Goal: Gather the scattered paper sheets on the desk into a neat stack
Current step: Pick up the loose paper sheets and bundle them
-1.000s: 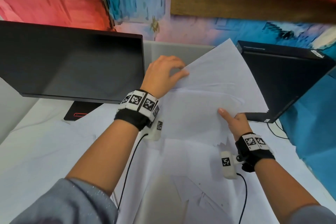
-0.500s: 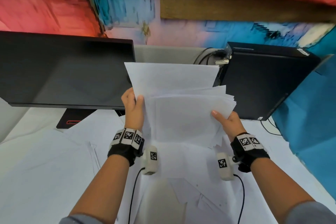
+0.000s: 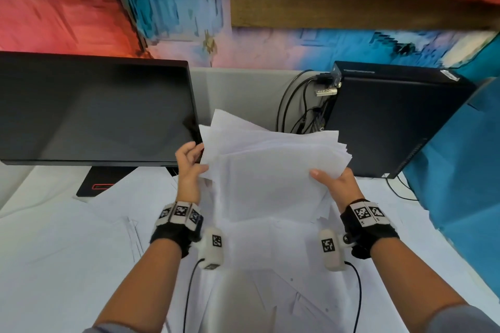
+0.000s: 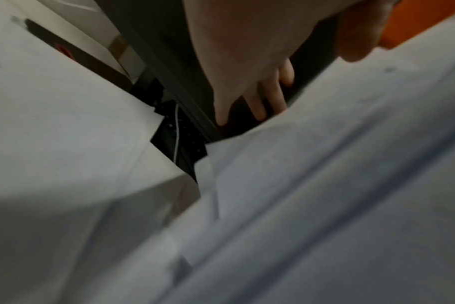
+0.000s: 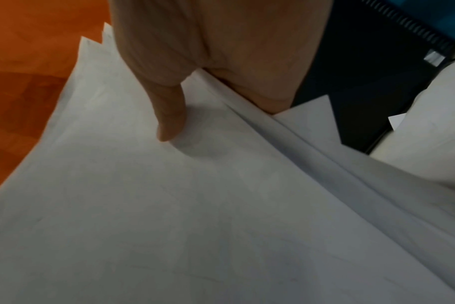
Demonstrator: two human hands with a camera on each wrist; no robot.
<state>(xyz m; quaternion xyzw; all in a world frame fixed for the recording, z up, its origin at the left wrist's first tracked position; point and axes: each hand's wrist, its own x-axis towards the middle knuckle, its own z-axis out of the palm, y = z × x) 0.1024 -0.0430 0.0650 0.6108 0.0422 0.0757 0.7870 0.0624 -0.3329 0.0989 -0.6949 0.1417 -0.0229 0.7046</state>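
Note:
A loose bundle of white paper sheets (image 3: 270, 176) is held in the air over the desk, its edges fanned and uneven. My left hand (image 3: 190, 165) is at the bundle's left edge, thumb in front and fingers behind it. In the left wrist view the fingers (image 4: 260, 102) reach behind the paper's (image 4: 351, 164) edge. My right hand (image 3: 335, 184) grips the right edge. Its thumb (image 5: 171, 123) presses on the top sheet (image 5: 169, 205), and its fingers are hidden underneath.
More white sheets (image 3: 81, 251) lie scattered across the desk below and to the left. A black monitor (image 3: 94, 111) stands at the back left, and a black computer tower (image 3: 392, 121) with cables (image 3: 303, 105) at the back right. Blue cloth (image 3: 460, 184) borders the right side.
The bundle has swung from a tilted, raised pose to squarer between both hands. My left hand slid from the top edge down to the left edge. The right hand kept its grip.

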